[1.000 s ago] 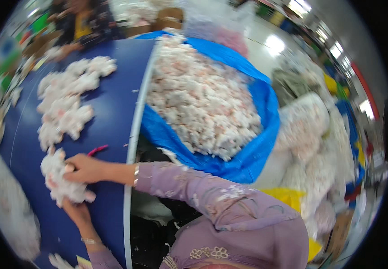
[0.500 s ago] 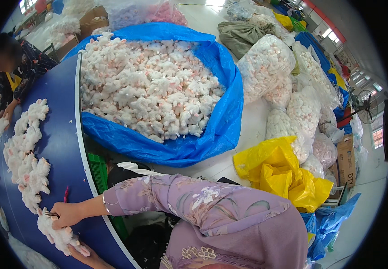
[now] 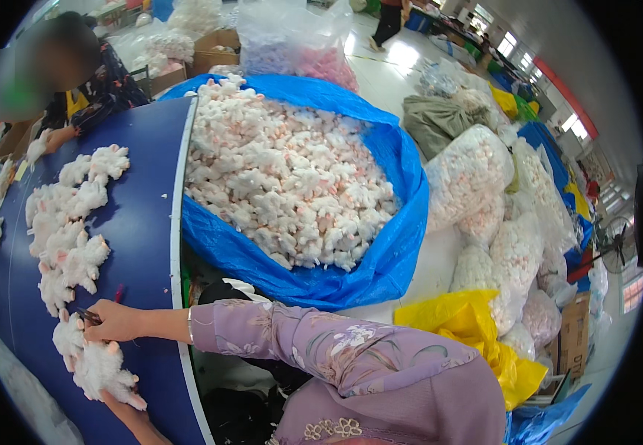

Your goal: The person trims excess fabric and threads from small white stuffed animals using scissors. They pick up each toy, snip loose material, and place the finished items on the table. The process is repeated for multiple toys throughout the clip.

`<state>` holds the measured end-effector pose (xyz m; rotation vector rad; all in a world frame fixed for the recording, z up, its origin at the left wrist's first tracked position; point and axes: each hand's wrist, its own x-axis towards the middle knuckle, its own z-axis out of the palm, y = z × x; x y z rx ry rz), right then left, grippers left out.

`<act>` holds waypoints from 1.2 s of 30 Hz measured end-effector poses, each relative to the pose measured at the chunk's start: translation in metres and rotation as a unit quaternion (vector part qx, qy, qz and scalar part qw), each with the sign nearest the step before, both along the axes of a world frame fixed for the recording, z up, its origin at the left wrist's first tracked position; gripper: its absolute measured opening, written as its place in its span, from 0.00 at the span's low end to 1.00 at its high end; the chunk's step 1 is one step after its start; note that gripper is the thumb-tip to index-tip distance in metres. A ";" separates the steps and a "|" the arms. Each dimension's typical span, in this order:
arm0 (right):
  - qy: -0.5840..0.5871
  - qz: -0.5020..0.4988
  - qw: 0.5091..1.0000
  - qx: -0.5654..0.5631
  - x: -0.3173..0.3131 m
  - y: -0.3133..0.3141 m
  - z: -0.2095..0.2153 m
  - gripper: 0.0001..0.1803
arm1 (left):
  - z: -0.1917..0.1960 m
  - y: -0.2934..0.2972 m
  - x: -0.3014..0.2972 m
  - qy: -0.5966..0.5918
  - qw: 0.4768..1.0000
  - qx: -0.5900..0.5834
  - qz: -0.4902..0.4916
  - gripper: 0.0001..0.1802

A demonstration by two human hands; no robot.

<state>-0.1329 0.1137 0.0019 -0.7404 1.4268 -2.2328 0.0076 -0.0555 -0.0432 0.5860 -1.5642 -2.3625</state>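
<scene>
1. Toys (image 3: 65,237) line the blue table (image 3: 143,215) from 11 to 8 o'clock — laid out in a row, seemingly within easy reach.
2. The left hand (image 3: 113,397), mostly hidden under a fluffy toy (image 3: 99,367) at 7 o'clock, steadies it; its grip cannot be told.
3. The right hand (image 3: 113,320), fingers closed on small snips (image 3: 87,315), meets that toy.
4. A blue sack (image 3: 381,252) at 12 o'clock holds more toys — stock beside the table.

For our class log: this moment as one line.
right hand: pinches dark tool | left hand: at white plush toy | blue table
</scene>
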 end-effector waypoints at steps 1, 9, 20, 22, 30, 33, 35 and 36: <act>-0.001 0.019 1.000 0.004 0.002 0.001 0.004 0.12 | 0.001 -0.005 0.002 -0.003 1.000 -0.001 0.002 0.26; 0.052 -0.136 0.987 0.074 0.000 -0.016 -0.007 0.15 | -0.012 -0.012 -0.001 0.060 0.989 -0.133 -0.014 0.26; 0.019 -0.164 0.981 0.098 -0.023 -0.016 -0.022 0.13 | -0.008 -0.003 -0.007 0.048 0.993 -0.103 0.015 0.23; 0.028 -0.138 0.984 0.108 -0.011 -0.010 -0.003 0.14 | -0.009 -0.010 -0.004 0.048 0.987 -0.152 0.009 0.24; -0.071 0.007 0.994 0.085 -0.002 -0.005 -0.003 0.15 | 0.019 0.003 -0.003 0.134 0.990 0.049 0.023 0.19; -0.067 -0.009 0.993 0.101 -0.002 -0.004 -0.004 0.20 | 0.025 0.008 -0.002 0.127 0.990 0.048 0.033 0.19; -0.043 0.017 0.993 0.109 -0.007 -0.002 -0.005 0.20 | 0.024 0.009 -0.002 0.129 0.991 0.021 0.032 0.18; -0.022 0.015 0.993 0.116 -0.005 -0.002 -0.003 0.20 | 0.020 0.010 -0.004 0.132 0.991 -0.005 0.031 0.18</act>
